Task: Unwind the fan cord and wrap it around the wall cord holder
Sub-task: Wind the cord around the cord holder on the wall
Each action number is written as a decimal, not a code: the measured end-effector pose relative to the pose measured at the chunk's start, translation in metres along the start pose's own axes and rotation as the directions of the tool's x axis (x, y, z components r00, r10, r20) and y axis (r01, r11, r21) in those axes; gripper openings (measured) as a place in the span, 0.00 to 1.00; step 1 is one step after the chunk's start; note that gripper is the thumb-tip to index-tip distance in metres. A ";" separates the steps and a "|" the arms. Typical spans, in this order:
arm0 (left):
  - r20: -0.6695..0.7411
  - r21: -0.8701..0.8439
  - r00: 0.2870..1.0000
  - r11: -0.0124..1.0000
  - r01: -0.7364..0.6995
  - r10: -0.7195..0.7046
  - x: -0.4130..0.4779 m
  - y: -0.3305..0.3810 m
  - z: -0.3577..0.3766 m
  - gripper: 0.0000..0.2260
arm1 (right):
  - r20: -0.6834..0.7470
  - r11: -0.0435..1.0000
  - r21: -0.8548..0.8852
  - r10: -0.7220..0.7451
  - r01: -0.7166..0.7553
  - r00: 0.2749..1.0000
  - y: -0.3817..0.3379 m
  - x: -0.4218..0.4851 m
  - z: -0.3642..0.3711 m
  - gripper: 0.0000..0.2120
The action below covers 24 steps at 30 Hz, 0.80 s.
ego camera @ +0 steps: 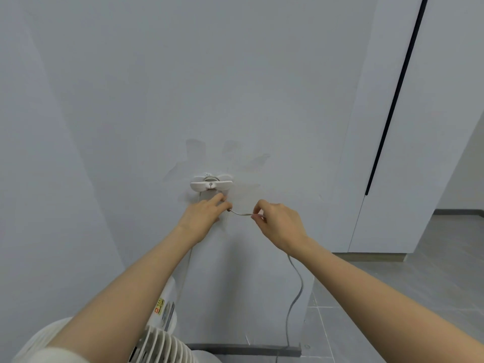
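Pinches the fan cord [241,213] in both hands, a short near-level stretch between them. Has the left hand [203,212] nearer, just below the wall cord holder [211,183], forefinger straight toward it. Has the right hand [277,224] further right, slack hanging beneath.

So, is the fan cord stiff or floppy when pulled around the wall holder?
Probably floppy: the fan cord sags between the left hand and right hand, and below it hangs in loose curves. It looks thin and light, so it may slip off the wall cord holder unless held taut.
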<state>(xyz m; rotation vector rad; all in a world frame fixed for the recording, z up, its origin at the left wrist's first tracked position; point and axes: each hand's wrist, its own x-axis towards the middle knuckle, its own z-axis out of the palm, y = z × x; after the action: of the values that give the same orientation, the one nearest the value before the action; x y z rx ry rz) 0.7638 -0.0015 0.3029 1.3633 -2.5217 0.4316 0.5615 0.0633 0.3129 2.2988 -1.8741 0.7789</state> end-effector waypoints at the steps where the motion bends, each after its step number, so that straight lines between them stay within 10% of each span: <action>1: -0.016 -0.040 1.000 0.999 0.023 -0.024 -0.002 0.002 -0.001 0.14 | -0.003 0.999 0.004 0.035 -0.035 0.999 0.001 -0.001 -0.003 0.12; 7: -0.043 -0.431 0.933 0.849 0.305 -0.357 -0.009 -0.003 -0.001 0.03 | -0.151 0.993 0.008 0.119 -0.119 0.981 0.006 -0.008 -0.020 0.16; 11: 0.080 -0.855 0.841 0.397 0.334 -0.535 -0.011 -0.012 -0.007 0.09 | -0.325 0.994 0.013 0.108 -0.109 0.940 0.017 -0.013 -0.036 0.15; 16: 0.272 -0.941 0.679 -0.039 0.337 -0.682 -0.003 -0.009 -0.016 0.10 | -0.313 0.997 0.052 0.067 -0.053 0.947 0.009 -0.008 -0.049 0.10; 24: 0.358 -0.919 0.522 -0.194 0.343 -0.774 0.010 -0.026 -0.024 0.10 | -0.129 0.987 0.067 -0.135 0.144 0.982 -0.020 -0.002 -0.051 0.15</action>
<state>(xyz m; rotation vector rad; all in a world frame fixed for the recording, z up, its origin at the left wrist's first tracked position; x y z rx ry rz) 0.7821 -0.0136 0.3317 1.3522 -0.8995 -0.9853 0.5630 0.0887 0.3619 2.3360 -1.6393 0.9646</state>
